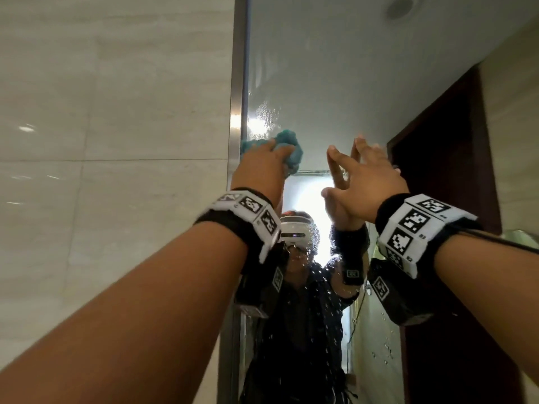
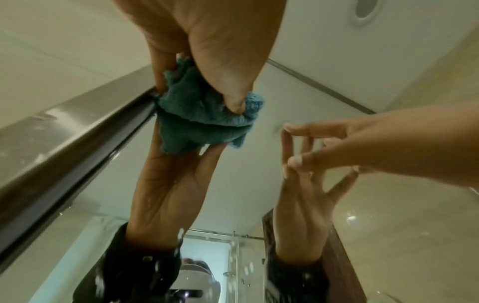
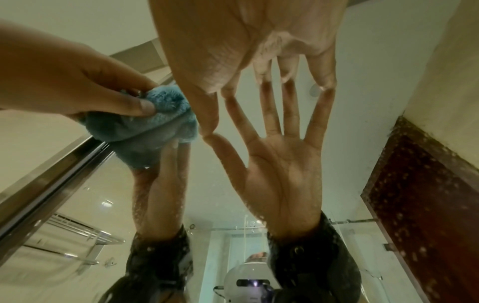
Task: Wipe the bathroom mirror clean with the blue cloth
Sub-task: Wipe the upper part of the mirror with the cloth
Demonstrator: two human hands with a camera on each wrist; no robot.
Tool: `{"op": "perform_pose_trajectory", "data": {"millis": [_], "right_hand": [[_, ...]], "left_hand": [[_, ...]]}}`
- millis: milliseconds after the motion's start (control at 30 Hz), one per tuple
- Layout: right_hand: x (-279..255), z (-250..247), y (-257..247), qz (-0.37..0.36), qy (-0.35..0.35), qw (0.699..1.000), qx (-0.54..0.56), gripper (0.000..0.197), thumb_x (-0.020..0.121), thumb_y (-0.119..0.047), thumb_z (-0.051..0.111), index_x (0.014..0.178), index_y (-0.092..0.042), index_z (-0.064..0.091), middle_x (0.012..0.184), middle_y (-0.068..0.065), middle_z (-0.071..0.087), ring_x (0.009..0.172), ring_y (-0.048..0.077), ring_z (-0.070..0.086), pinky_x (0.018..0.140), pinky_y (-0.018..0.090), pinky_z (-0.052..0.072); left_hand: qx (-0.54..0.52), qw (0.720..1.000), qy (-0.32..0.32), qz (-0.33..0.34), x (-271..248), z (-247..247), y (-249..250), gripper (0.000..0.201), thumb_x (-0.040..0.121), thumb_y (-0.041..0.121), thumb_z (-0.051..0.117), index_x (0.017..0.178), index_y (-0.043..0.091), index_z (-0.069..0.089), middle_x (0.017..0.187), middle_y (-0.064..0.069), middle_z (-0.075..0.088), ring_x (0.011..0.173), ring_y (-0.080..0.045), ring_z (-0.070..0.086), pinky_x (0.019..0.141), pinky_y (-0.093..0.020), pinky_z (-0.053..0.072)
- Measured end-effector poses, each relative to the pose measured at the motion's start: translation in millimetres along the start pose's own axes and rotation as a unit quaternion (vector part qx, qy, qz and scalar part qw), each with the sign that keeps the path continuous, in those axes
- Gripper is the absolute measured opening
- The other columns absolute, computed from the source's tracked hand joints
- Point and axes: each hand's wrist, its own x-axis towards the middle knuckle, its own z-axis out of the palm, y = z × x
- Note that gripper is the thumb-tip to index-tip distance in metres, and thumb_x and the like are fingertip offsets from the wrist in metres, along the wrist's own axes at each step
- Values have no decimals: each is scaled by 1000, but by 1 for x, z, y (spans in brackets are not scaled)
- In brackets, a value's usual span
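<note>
Blue cloth point(image 1: 287, 153), bunched into a wad, sits left of centre in the head view, pressed on the mirror point(image 1: 335, 83) hard against its metal frame point(image 1: 237, 83). Left hand point(image 1: 262, 167) grasps the wad, thumb and fingers curled into the pile; in the left wrist view the cloth meets its own reflection, so contact with the glass looks real. Right hand point(image 1: 361, 176) is spread and holds nothing, fingertips point(image 3: 327, 84) touching the glass just right of the cloth, probably as a brace. Step in hand, as judged: wiping the upper left edge strip. Wet smears show above the cloth and droplets speckle the lower centre and lower right of the glass, so most of the job seems to remain. Next move likely calls for steady pressure and overlapping strokes rightward and downward, with the bracing hand shifted clear. Room: pale stone-look tiled wall point(image 1: 116, 141) at left; reflected are a dark brown door, a ceiling fitting at upper right, and a towel rack at lower left of the right wrist view.
</note>
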Motion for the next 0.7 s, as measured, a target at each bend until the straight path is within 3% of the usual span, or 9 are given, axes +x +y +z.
{"op": "perform_pose_trajectory", "data": {"millis": [100, 200, 300, 433, 567, 633, 700], "right_hand": [[0, 0, 0, 0, 0, 1000, 1, 77, 87, -54, 52, 146, -45, 4, 157, -2, -13, 144, 26, -9, 113, 57, 9], [0, -2, -1, 1, -7, 1000, -1, 78, 86, -54, 53, 146, -45, 4, 157, -2, -13, 144, 26, -8, 113, 57, 10], [-1, -4, -1, 3, -13, 1000, -1, 78, 86, -54, 54, 145, -45, 4, 157, -2, -13, 144, 27, -8, 113, 57, 11], [-1, -2, 0, 2, -5, 1000, 7, 76, 86, -54, 53, 145, -45, 5, 157, -2, -12, 144, 26, -8, 113, 57, 9], [-1, -1, 0, 0, -2, 1000, 5, 76, 87, -54, 53, 145, -45, 5, 157, -2, -12, 144, 27, -8, 113, 58, 8], [-1, -1, 0, 1, -4, 1000, 3, 76, 87, -54, 53, 145, -46, 5, 157, -2, -12, 144, 26, -8, 112, 58, 9], [-1, -2, 0, 1, -6, 1000, 4, 77, 87, -54, 53, 145, -45, 4, 157, -2, -13, 144, 26, -8, 111, 58, 10]], "left_hand": [[4, 1000, 8, 2, -40, 16, 18, 56, 94, 7, 47, 146, 23, 34, 154, -11, 24, 141, -36, 20, 115, -47, 22], [35, 995, -69, 66, -100, 36, 41, 68, 91, 9, 58, 147, 30, 26, 158, -2, 11, 145, -31, 6, 118, -46, 16], [34, 993, -72, 90, -77, 27, 23, 62, 91, 10, 56, 144, 32, 33, 157, -1, 19, 144, -29, 12, 115, -47, 24], [-22, 1000, -5, -10, -24, -3, -7, 52, 94, 4, 46, 142, 23, 41, 150, -10, 33, 136, -32, 32, 110, -41, 32], [-34, 999, 9, -3, -69, 25, 21, 59, 91, 5, 54, 144, 24, 36, 156, -7, 20, 143, -31, 14, 116, -45, 21], [-20, 998, -36, 37, -96, 38, 33, 66, 90, 7, 57, 146, 29, 29, 158, -1, 11, 145, -28, 5, 119, -42, 12], [-6, 996, -54, 73, -93, 37, 30, 66, 89, 7, 58, 145, 29, 31, 158, -1, 14, 145, -28, 6, 118, -39, 8]]}}
